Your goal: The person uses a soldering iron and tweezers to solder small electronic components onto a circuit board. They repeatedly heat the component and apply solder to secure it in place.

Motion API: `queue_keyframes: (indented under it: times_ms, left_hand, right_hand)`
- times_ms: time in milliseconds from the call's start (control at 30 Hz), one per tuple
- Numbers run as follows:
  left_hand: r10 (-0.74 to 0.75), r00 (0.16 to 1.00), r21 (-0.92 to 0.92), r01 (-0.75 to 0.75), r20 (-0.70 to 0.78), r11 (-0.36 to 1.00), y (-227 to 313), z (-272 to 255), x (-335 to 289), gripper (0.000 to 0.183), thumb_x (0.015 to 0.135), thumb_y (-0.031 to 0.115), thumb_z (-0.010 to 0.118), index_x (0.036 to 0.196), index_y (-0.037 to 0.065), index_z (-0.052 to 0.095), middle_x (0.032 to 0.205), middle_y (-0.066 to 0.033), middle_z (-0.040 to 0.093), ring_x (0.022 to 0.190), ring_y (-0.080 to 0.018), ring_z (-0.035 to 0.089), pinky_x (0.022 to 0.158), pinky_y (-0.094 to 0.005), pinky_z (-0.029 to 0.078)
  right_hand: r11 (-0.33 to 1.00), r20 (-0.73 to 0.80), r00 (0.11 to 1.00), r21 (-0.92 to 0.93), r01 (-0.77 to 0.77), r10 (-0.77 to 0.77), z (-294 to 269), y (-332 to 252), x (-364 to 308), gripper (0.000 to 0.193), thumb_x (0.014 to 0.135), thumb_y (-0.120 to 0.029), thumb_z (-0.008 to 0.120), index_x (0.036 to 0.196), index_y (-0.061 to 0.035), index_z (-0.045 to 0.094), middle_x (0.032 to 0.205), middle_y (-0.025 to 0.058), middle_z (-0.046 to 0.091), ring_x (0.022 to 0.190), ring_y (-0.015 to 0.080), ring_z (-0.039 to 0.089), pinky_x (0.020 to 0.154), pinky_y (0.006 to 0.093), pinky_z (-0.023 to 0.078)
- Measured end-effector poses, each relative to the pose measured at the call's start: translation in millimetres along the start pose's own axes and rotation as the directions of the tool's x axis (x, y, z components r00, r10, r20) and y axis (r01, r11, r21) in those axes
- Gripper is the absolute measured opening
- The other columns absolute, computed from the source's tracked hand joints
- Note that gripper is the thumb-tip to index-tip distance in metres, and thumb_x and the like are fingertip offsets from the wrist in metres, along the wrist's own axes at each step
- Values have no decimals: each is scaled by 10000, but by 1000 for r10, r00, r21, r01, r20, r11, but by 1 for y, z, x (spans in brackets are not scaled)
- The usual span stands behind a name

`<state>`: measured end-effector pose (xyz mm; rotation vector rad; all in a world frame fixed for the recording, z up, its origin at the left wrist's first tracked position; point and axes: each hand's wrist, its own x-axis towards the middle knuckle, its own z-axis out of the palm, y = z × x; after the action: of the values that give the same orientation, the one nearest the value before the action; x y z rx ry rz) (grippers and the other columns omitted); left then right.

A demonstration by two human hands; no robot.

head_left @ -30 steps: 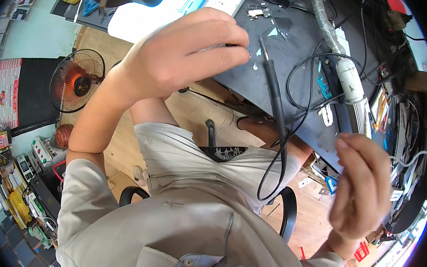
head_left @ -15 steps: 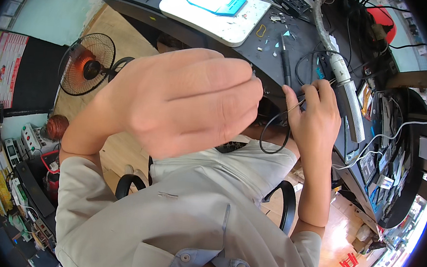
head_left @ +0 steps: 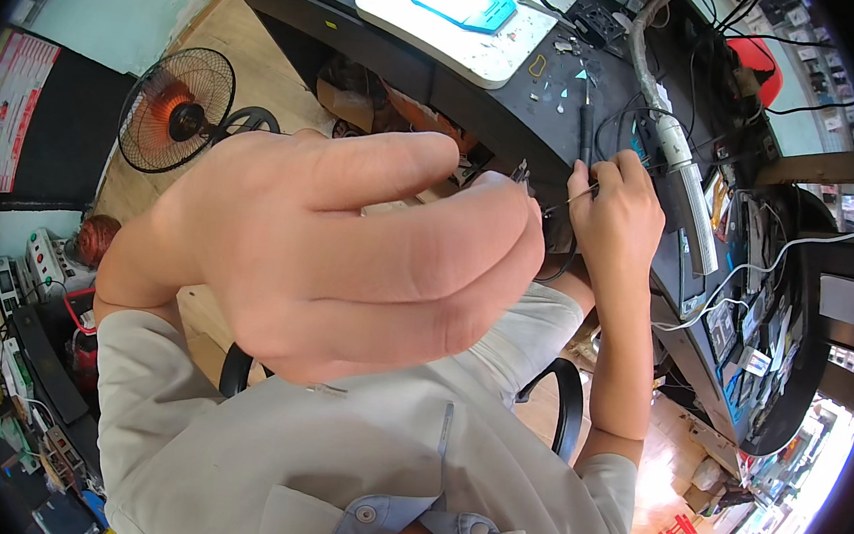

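Note:
My left hand (head_left: pixel 378 253) is large and near in the middle of the view, fingers curled, back toward me. A small metal-tipped object (head_left: pixel 522 172) pokes out past its fingertips; the rest is hidden behind the hand. Just to the right, my right hand (head_left: pixel 620 207) pinches a thin cable (head_left: pixel 585 191) that reaches toward the left fingertips. Part of a black cable loop hangs between the hands, mostly covered. Beyond the right fingertips, a black pen-shaped tool, like a soldering iron (head_left: pixel 586 129), lies on the desk.
The dark desk (head_left: pixel 433 67) bears a white mat (head_left: pixel 493 66), scattered small parts and a grey flexible arm (head_left: pixel 673 136). Phone parts and a white cable (head_left: pixel 788 267) crowd its right side. A glowing fan heater (head_left: pixel 176 112) stands at left. Chair armrests (head_left: pixel 568 419) flank my lap.
My left hand has moved down and slightly right, its index finger parting from the others. The metal tip now shows more clearly. My right hand has shifted slightly left, and the cable loop is more hidden.

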<state>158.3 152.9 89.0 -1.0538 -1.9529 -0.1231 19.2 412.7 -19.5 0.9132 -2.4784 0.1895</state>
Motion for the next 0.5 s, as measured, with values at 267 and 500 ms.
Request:
queue_keyframes:
  times_ms: [267, 500]
  left_hand:
    - [89, 992, 91, -80, -94, 993, 0, -1, -3, 197, 681, -119, 800, 785, 43, 763, 943, -29, 717, 909, -166, 656, 690, -269, 605]
    - [126, 985, 116, -113, -116, 987, 1, -3, -3, 207, 674, -115, 806, 798, 46, 765, 939, -15, 714, 902, -152, 648, 687, -263, 597]
  right_hand:
    - [998, -53, 997, -2, -56, 56, 7, -2, 1, 276, 855, -214, 785, 710, -21, 652, 833, 103, 609, 778, 307, 686, 629, 427, 579]
    - [999, -145, 989, 34, -33, 38, 3, 0, -1, 225, 839, -186, 804, 755, -19, 678, 832, 93, 606, 739, 298, 674, 617, 417, 568]
